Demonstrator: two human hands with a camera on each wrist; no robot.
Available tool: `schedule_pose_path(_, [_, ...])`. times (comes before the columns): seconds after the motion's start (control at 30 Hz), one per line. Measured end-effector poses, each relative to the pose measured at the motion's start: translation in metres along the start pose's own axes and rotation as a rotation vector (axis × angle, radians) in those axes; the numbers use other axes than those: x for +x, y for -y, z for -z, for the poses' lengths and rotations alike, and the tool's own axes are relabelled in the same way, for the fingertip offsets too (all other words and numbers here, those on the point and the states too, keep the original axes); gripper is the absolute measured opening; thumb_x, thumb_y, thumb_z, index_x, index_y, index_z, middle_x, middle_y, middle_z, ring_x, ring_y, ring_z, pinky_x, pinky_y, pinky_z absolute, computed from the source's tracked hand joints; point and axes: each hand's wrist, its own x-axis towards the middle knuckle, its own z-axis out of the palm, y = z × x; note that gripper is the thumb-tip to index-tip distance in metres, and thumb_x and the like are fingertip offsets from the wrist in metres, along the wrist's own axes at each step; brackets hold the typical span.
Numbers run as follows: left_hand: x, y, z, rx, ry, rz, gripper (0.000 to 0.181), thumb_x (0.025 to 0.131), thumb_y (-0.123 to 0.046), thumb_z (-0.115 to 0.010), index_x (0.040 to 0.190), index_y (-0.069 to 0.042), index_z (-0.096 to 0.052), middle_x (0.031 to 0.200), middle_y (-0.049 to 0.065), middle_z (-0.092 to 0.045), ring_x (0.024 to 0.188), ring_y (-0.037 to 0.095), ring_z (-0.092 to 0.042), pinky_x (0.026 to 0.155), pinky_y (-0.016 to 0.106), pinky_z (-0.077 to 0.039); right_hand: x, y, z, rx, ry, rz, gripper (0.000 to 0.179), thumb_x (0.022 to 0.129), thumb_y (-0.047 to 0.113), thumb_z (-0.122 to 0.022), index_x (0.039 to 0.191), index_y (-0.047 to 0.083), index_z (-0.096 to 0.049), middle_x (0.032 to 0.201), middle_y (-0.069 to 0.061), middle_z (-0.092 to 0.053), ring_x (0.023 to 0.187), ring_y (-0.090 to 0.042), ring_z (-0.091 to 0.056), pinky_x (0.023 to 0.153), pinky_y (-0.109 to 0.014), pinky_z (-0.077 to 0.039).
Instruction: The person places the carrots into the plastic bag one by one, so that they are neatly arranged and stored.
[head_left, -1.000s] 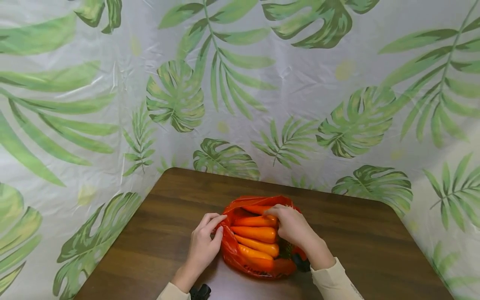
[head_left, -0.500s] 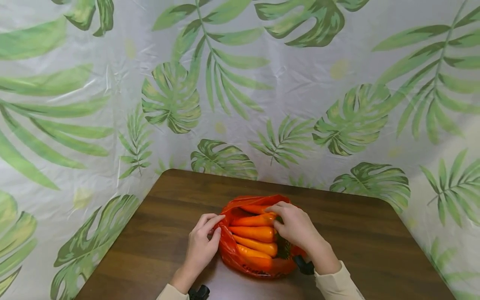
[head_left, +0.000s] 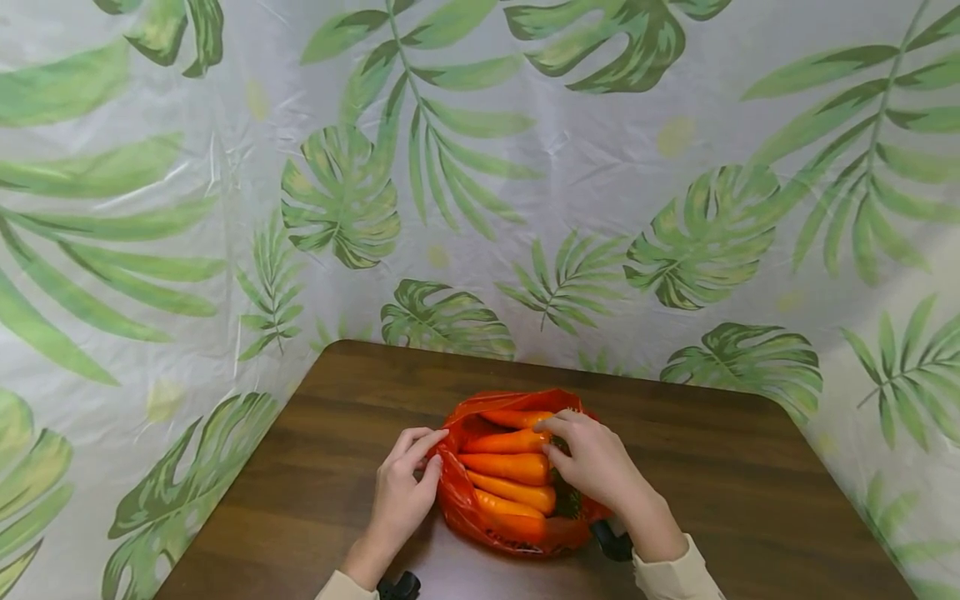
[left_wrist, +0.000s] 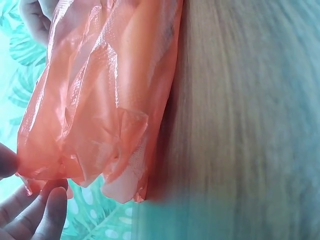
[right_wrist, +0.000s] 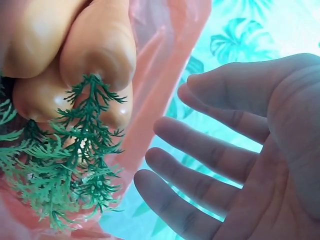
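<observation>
A red plastic bag [head_left: 498, 537] lies on its side with its mouth spread wide, showing several orange carrots [head_left: 510, 468] laid in a row. My left hand [head_left: 405, 487] pinches the bag's left edge; in the left wrist view the thumb and fingers meet on the crumpled plastic [left_wrist: 100, 90]. Over the right ends of the upper carrots hovers my right hand [head_left: 596, 458], fingertips right at them. In the right wrist view its fingers [right_wrist: 200, 145] are spread loosely and hold nothing, beside the carrots' thick ends and feathery green tops [right_wrist: 85, 145].
The bag rests on a dark brown wooden table [head_left: 330, 433] with rounded far corners. A pale leaf-patterned sheet [head_left: 480, 208] hangs behind and around it. Black wrist devices [head_left: 401, 586] sit at both wrists, below beige sleeves [head_left: 671, 575].
My right hand has shifted slightly right along the carrots' ends, its fingers loosening. The left hand keeps its place at the bag's edge. The head view has tilted slightly.
</observation>
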Motion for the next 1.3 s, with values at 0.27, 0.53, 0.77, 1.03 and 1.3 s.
schedule_pose_path(0.27, [0.003,-0.001,-0.001,-0.026,0.004,0.008,0.035,0.091,-0.003,-0.069,0.124,-0.016,-0.073,0.116,-0.002,-0.062,0.091,0.016,-0.064,0.074,0.027,-0.058,-0.005,-0.001,0.003,0.005,-0.026,0.001,0.029,0.088,0.017,-0.076,0.116,0.022,-0.074,0.107,0.003,-0.068,0.084,-0.013,-0.061,0.07,-0.035,-0.052])
schedule_pose_path(0.53, [0.003,-0.001,-0.001,-0.011,-0.002,-0.016,0.035,0.089,-0.001,-0.069,0.122,-0.015,-0.073,0.114,-0.001,-0.062,0.091,0.013,-0.063,0.073,0.024,-0.058,-0.012,-0.001,0.002,0.0,-0.022,-0.043,0.028,0.088,0.018,-0.077,0.115,0.026,-0.074,0.111,0.008,-0.066,0.094,-0.015,-0.064,0.078,-0.04,-0.055])
schedule_pose_path(0.77, [0.001,0.001,-0.001,-0.031,-0.014,-0.009,0.037,0.088,0.002,-0.07,0.121,-0.014,-0.073,0.115,-0.001,-0.062,0.092,0.016,-0.065,0.073,0.023,-0.057,-0.019,-0.001,0.002,0.007,-0.022,-0.06,0.026,0.089,0.02,-0.076,0.115,0.025,-0.075,0.111,0.011,-0.066,0.099,-0.013,-0.064,0.085,-0.041,-0.055])
schedule_pose_path(1.03, [0.006,0.002,0.006,-0.057,-0.021,0.011,0.036,0.09,0.001,-0.069,0.123,-0.013,-0.073,0.115,-0.001,-0.061,0.09,0.014,-0.065,0.077,0.019,-0.056,-0.027,0.001,0.002,0.008,-0.048,-0.011,0.027,0.088,0.018,-0.077,0.115,0.026,-0.074,0.109,0.013,-0.066,0.094,-0.01,-0.064,0.08,-0.037,-0.056])
schedule_pose_path(1.3, [0.007,0.008,0.016,-0.023,-0.045,0.002,0.039,0.088,0.003,-0.07,0.124,-0.012,-0.072,0.115,0.0,-0.062,0.088,0.012,-0.065,0.076,0.018,-0.055,-0.036,0.003,-0.003,0.019,-0.049,0.02,0.027,0.088,0.016,-0.078,0.113,0.026,-0.074,0.108,0.014,-0.065,0.088,-0.007,-0.061,0.071,-0.033,-0.054])
